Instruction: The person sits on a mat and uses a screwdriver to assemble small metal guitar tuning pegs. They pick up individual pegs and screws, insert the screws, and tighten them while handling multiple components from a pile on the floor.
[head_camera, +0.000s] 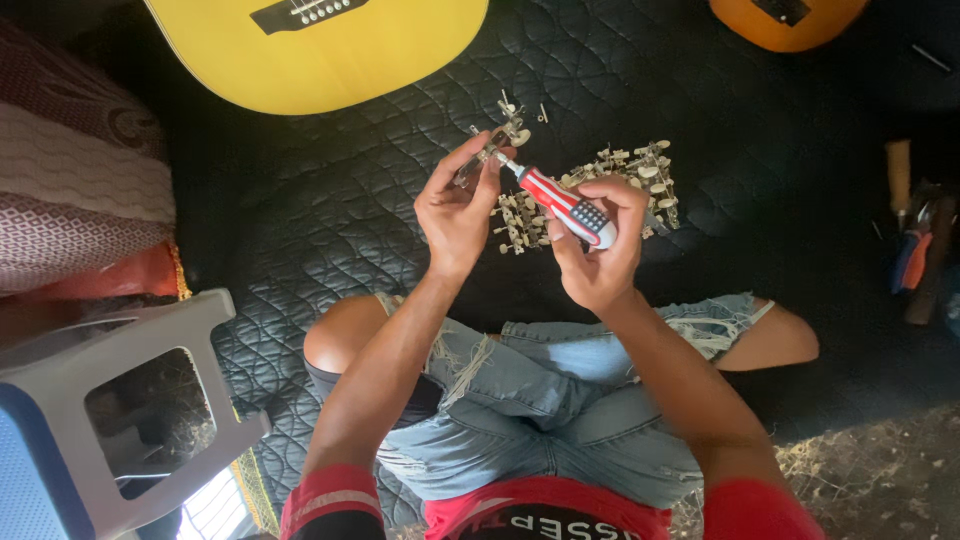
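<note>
**Screwdriver on a small metal part**

Head view: The left hand (457, 205) pinches a small silver metal tuning peg part (492, 150) in closed fingers. The right hand (597, 245) is wrapped tight around a red, white and blue striped screwdriver (562, 204), its tip touching that part. Just past both hands lies a pile of silver tuning pegs (625, 185) on the black quilted mat (330, 200). Farther off is a yellow wooden guitar (320, 55).

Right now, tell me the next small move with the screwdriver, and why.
Probably turn the screwdriver a little while keeping the part steady. The right hand grips the handle, the tip meets the small metal part pinched in the left hand, and both are held up over the pile of tuners.
</note>
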